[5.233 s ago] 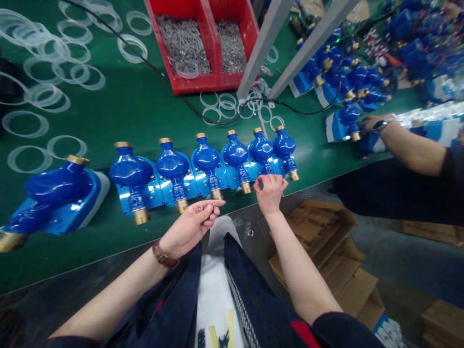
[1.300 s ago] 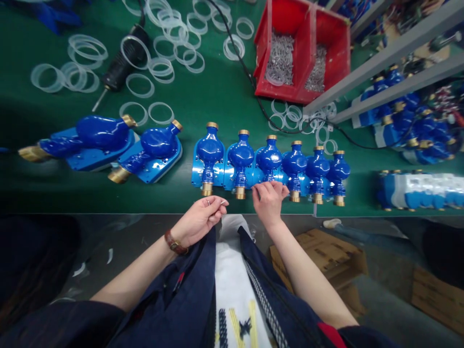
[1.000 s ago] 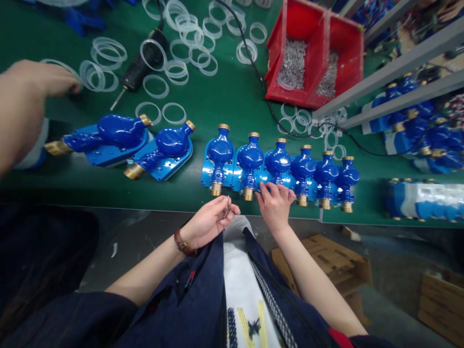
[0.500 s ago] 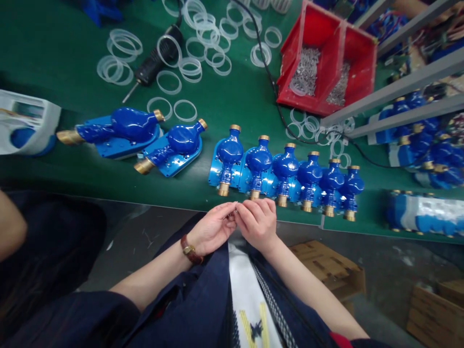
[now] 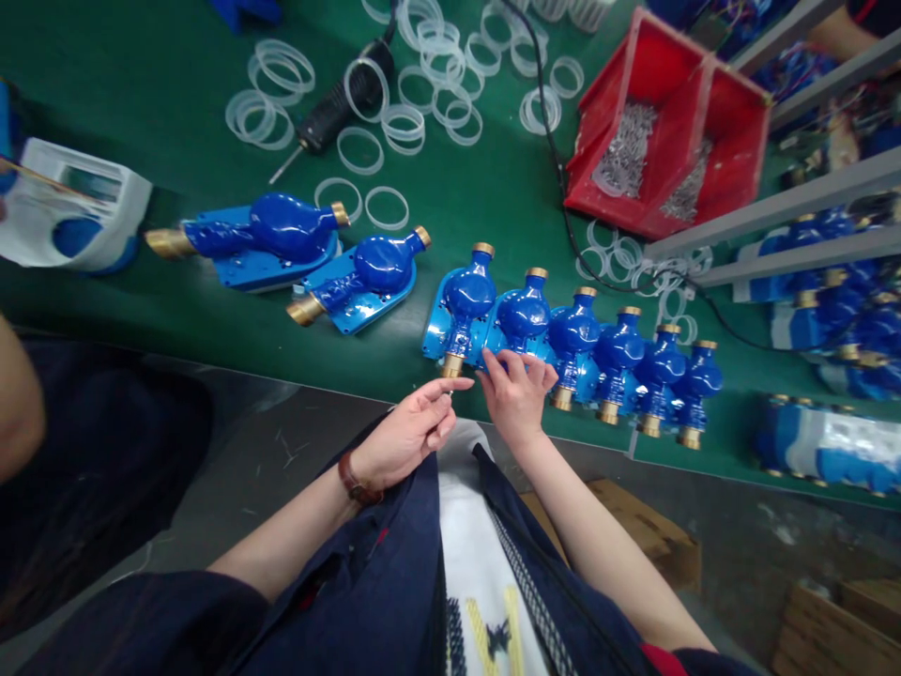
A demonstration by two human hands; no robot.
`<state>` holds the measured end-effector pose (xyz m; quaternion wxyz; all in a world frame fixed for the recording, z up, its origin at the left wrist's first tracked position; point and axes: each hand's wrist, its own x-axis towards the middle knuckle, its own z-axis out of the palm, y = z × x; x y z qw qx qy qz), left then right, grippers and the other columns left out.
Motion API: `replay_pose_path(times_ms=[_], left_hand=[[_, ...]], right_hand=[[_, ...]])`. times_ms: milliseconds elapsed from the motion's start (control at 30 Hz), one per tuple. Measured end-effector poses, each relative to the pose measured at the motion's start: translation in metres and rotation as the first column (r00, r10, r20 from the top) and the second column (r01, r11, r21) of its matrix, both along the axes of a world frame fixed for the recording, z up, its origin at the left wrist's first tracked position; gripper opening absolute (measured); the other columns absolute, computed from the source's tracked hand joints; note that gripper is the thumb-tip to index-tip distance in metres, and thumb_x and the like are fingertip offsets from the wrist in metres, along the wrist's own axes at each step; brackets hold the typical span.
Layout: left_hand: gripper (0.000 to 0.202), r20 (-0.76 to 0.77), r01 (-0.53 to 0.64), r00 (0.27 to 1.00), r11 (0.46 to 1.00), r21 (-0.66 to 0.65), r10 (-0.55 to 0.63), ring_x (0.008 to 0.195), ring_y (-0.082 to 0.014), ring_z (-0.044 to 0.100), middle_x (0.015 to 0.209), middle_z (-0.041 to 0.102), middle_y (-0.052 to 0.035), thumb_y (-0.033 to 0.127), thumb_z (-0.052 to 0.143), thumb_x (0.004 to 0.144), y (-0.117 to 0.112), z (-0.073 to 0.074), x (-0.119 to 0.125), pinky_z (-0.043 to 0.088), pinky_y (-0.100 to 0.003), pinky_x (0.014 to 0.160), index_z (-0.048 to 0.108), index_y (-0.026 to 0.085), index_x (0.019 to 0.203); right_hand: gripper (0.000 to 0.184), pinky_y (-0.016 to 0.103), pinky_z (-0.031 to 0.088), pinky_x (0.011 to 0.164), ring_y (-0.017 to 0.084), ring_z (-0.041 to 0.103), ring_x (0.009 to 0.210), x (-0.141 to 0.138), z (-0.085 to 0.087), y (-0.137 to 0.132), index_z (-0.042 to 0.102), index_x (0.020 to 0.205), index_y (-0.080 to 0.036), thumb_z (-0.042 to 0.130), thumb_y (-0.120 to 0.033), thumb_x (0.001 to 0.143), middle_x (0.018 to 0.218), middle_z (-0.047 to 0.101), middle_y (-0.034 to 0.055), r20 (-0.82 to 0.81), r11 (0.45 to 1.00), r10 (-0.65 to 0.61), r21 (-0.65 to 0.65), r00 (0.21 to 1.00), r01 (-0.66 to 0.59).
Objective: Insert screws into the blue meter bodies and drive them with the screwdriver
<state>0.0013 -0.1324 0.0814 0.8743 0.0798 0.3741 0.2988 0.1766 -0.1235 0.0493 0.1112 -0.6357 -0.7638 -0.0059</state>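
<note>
My left hand [image 5: 412, 427], palm turned up, is curled below the table edge with the index finger stretched out. Small silvery bits that look like screws [image 5: 450, 393] show at its fingertips. My right hand [image 5: 519, 394] reaches over the second of several blue water meter bodies [image 5: 525, 312] in a row. Its thumb and index finger come close together at the light blue base between the first meter body [image 5: 470, 293] and the second. Whatever lies between those fingertips is too small to make out. The hand hides the second body's lower brass end.
Two more blue meter bodies [image 5: 288, 230] lie tilted to the left, near a white housing [image 5: 77, 202]. Behind are a black electric screwdriver [image 5: 344, 99], clear plastic rings [image 5: 387, 207] and a red bin [image 5: 651, 221] of screws. A grey rack [image 5: 788, 164] stands right. A co-worker's arm [image 5: 18, 404] shows at left.
My hands, together before, have parted. My right hand has moved forward and right onto the row of meter bodies; my left stays near the table edge. The view has shifted slightly.
</note>
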Motion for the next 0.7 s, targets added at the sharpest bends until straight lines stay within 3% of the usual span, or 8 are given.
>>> replay_pose_path(times_ms=[100,200,267,367,433,500,600,700], left_hand=[[0.041,-0.034,0.051,0.998,0.991,0.128,-0.047,0.043,-0.0037,0.033,0.052,0.047,0.0072,0.03,0.057,0.086,0.0,-0.003,0.001,0.019,-0.017,0.042,0.042,0.017,0.122],[0.049,0.016,0.084,0.996,0.985,0.153,-0.087,0.042,-0.0041,0.035,0.053,0.051,0.0061,0.033,0.058,0.084,0.001,-0.006,0.002,0.018,-0.017,0.041,0.038,0.017,0.126],[0.049,0.038,0.094,0.994,0.985,0.143,-0.1,0.043,-0.004,0.037,0.055,0.053,0.0049,0.033,0.06,0.083,0.001,-0.006,0.002,0.019,-0.016,0.041,0.04,0.017,0.125],[0.032,-0.002,0.059,0.998,0.996,0.063,-0.059,0.048,-0.0041,0.043,0.061,0.058,0.0007,0.029,0.06,0.083,0.002,-0.005,0.001,0.029,-0.014,0.044,0.053,0.014,0.11],[0.015,-0.067,-0.033,0.997,0.999,-0.04,0.03,0.053,-0.0047,0.049,0.065,0.06,-0.0024,0.023,0.059,0.083,0.001,-0.006,0.0,0.037,-0.014,0.05,0.06,0.01,0.091],[0.008,-0.106,-0.127,0.988,0.979,-0.16,0.111,0.057,-0.0065,0.055,0.068,0.062,-0.0053,0.013,0.056,0.082,0.001,-0.007,-0.002,0.043,-0.016,0.056,0.062,0.008,0.081],[0.018,-0.094,-0.192,0.981,0.937,-0.293,0.172,0.074,-0.0119,0.065,0.081,0.067,-0.012,-0.001,0.049,0.079,0.001,-0.007,-0.008,0.05,-0.018,0.067,0.064,0.006,0.085],[0.025,-0.063,-0.221,0.975,0.924,-0.313,0.213,0.094,-0.016,0.065,0.101,0.067,-0.0168,-0.005,0.046,0.079,0.002,-0.004,-0.014,0.051,-0.019,0.08,0.064,0.005,0.093]], right_hand=[[0.023,0.038,0.037,0.082,0.02,0.052,0.09,-0.007,0.026,-0.005,0.063,0.107,-0.022,0.051,-0.025,0.087,0.092,0.066,0.0066,-0.326,0.993,0.056,-0.078,0.944,-0.086],[0.019,0.03,0.046,0.074,0.015,0.059,0.082,-0.016,0.052,-0.009,0.064,0.099,-0.021,0.048,-0.021,0.088,0.086,0.067,0.0034,-0.681,0.925,0.067,-0.232,0.729,-0.301],[0.014,0.027,0.047,0.069,0.013,0.06,0.076,-0.019,0.061,-0.009,0.065,0.09,-0.021,0.051,-0.021,0.087,0.08,0.068,0.0014,-0.755,0.884,-0.015,-0.316,0.656,-0.344],[0.013,0.028,0.043,0.071,0.013,0.057,0.072,-0.016,0.055,-0.003,0.064,0.078,-0.02,0.054,-0.023,0.085,0.072,0.066,0.0001,-0.684,0.934,-0.051,-0.291,0.727,-0.208],[0.015,0.032,0.038,0.077,0.014,0.054,0.076,-0.012,0.04,0.004,0.064,0.075,-0.019,0.055,-0.026,0.085,0.072,0.067,0.0005,-0.536,0.984,-0.079,-0.176,0.84,-0.02],[0.016,0.035,0.031,0.082,0.016,0.053,0.082,-0.008,0.021,0.01,0.065,0.077,-0.02,0.055,-0.028,0.086,0.073,0.068,0.0006,-0.347,0.992,-0.122,-0.063,0.93,0.106],[0.015,0.037,0.022,0.084,0.018,0.05,0.088,-0.006,-0.002,0.016,0.066,0.08,-0.022,0.054,-0.03,0.087,0.074,0.068,-0.0007,-0.112,0.996,-0.072,0.048,0.991,0.078],[0.015,0.037,0.019,0.084,0.018,0.048,0.086,-0.006,-0.009,0.016,0.064,0.078,-0.022,0.054,-0.028,0.087,0.07,0.067,-0.002,0.026,0.993,0.001,0.114,1.0,-0.004]])
